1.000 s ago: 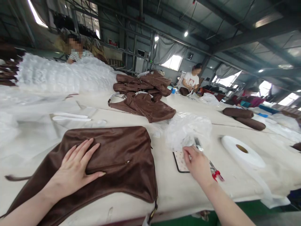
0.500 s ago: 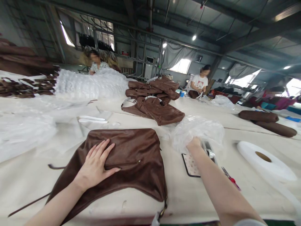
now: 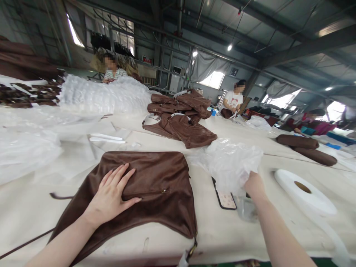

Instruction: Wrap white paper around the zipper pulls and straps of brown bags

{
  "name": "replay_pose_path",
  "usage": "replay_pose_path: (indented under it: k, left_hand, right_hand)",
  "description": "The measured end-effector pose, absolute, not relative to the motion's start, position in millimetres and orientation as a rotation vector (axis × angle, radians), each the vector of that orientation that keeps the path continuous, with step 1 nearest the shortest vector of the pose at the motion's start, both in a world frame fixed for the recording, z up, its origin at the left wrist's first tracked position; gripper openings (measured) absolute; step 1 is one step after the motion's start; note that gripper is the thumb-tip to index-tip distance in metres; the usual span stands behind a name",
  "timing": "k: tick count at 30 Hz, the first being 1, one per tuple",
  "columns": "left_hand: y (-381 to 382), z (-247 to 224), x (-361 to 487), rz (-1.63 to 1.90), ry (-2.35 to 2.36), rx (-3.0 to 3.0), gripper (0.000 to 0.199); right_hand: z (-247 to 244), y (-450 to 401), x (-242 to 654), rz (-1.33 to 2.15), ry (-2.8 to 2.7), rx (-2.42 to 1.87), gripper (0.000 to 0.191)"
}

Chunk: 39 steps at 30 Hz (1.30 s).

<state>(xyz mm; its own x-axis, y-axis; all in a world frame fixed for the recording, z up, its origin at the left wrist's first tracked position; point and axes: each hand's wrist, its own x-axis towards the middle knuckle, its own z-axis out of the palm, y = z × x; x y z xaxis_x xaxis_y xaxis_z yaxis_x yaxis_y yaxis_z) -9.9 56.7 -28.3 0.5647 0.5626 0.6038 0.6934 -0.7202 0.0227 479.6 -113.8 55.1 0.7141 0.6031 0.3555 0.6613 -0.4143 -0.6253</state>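
A dark brown leather bag (image 3: 155, 185) lies flat in front of me, its zip pull showing and a metal ring with a wrapped strap end at its lower right corner. Spread flat on its upper side, my left hand (image 3: 111, 193) is open and presses on the leather. To the right of it, my right hand (image 3: 255, 185) has its fingers closed at the right edge of a crumpled clear plastic bag (image 3: 230, 161); the fingertips are partly hidden. Under the plastic, a phone in a black-edged patterned case (image 3: 226, 200) and a small clear container (image 3: 247, 209) show in part.
More brown bags (image 3: 183, 126) are heaped beyond the plastic. A white roll of strip material (image 3: 314, 200) lies at right, with brown rolled pieces (image 3: 297, 141) behind it. Stacked plastic packaging (image 3: 105, 94) stands back left. Two people (image 3: 233, 99) (image 3: 114, 70) work farther off.
My right hand has moved to the right, pulling the plastic's edge with it, and the clear container now shows. The red-handled scissors are out of sight. My left hand stays on the leather bag.
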Motion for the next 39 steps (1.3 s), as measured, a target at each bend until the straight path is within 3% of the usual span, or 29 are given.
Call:
replay_pose_path:
  k: [6, 11, 14, 17, 21, 26, 31, 33, 36, 39]
  left_hand:
    - [56.5, -28.6, -10.5, -0.868, -1.053, -2.576, 0.088]
    - [55.7, -29.7, -10.5, -0.872, -1.073, -2.579, 0.087]
    - [55.0, -29.3, -9.9, -0.868, -1.077, -2.571, 0.086]
    - [54.6, -28.1, -9.6, -0.866, -1.069, -2.569, 0.086]
    - [53.7, -26.8, -10.6, -0.892, -1.064, -2.579, 0.084]
    - [51.7, -25.8, -11.4, -0.853, -1.096, -2.585, 0.084]
    - [50.8, -24.1, -10.3, -0.858, -1.105, -2.598, 0.083]
    - [50.9, -24.0, -9.9, -0.861, -1.11, -2.6, 0.083]
    - [51.4, -24.6, -9.6, -0.852, -1.113, -2.6, 0.084]
    - [52.1, -25.9, -9.3, -0.835, -1.1, -2.581, 0.084]
  right_hand:
    - [73.3, -143.9, 479.8, -0.096, -0.527, -1.742, 0.023]
    - [111.2, -160.4, 416.5, -0.304, -0.427, -1.37, 0.033]
    - [123.1, -157.4, 372.2, -0.555, -0.642, -1.512, 0.034]
    - [114.2, -138.6, 346.5, -0.629, -1.069, -1.613, 0.024]
    - [71.2, -97.2, 342.0, -0.428, -1.761, -1.721, 0.024]
    - [21.2, -73.3, 347.2, -0.159, -2.208, -1.958, 0.025]
    - [25.3, -85.6, 347.6, 0.102, -2.2, -1.832, 0.018]
    - [31.2, -83.8, 350.4, 0.167, -2.077, -1.844, 0.024]
    - [29.2, -69.6, 355.4, 0.17, -1.85, -2.196, 0.041]
    - [13.7, -48.8, 359.0, 0.168, -1.737, -2.459, 0.033]
